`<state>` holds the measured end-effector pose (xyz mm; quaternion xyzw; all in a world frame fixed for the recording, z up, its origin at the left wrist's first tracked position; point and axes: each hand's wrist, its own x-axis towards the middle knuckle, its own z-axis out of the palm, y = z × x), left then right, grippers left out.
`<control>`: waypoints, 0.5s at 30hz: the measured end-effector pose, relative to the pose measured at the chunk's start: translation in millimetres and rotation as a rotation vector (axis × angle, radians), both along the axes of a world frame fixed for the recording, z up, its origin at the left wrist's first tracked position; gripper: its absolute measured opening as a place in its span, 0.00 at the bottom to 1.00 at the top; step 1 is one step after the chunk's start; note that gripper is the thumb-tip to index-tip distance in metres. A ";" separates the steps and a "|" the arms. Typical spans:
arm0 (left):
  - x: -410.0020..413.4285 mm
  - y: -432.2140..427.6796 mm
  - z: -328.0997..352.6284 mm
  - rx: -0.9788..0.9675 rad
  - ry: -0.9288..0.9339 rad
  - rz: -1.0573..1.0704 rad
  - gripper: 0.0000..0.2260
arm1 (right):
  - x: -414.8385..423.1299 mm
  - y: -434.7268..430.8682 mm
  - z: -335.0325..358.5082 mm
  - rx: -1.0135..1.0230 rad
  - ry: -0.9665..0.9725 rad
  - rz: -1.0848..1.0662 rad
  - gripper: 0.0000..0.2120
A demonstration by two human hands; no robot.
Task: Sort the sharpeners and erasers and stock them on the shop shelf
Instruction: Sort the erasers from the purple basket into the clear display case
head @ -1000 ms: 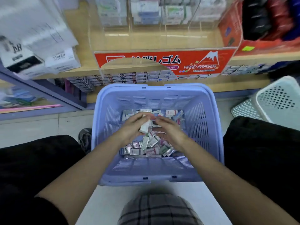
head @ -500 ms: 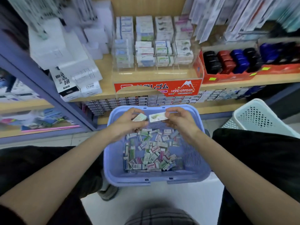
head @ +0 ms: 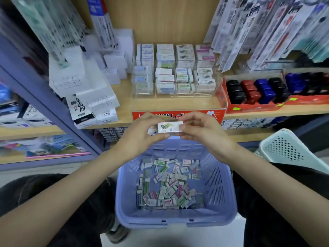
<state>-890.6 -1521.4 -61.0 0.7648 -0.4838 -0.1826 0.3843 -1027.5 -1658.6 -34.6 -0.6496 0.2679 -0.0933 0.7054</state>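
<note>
Erasers [head: 169,184], too many to count, lie loose in one purple basket [head: 178,222] at lower centre; one white basket [head: 288,150] sits at the right edge. Left hand [head: 140,134] and right hand [head: 204,133], raised at frame centre, each pinch one end of a single boxed eraser [head: 170,127], held level

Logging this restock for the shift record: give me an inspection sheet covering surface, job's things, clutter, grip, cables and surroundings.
Surface: wooden shelf, partly stocked.
Job's things: eraser box held above the lilac basket; loose erasers cover its floor; more stacked in the clear display.
Clutter: white refill boxes leaning left of the display.
Grip: left hand and right hand each pinch an end of the eraser box.
Cables: nothing seen.
Surroundings: red tray of dark, red and blue items; white perforated basket at right.
</note>
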 end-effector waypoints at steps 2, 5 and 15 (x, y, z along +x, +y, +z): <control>2.5 -4.5 6.1 0.019 0.035 0.038 0.14 | 6.3 -2.5 6.1 -0.091 -0.021 0.029 0.09; 4.8 -12.4 17.0 -0.024 0.161 0.082 0.10 | 14.5 -5.9 17.5 -0.174 -0.039 0.022 0.10; 6.0 -50.5 43.0 -0.129 0.931 0.277 0.07 | 36.2 -8.5 16.5 -0.266 -0.130 -0.107 0.11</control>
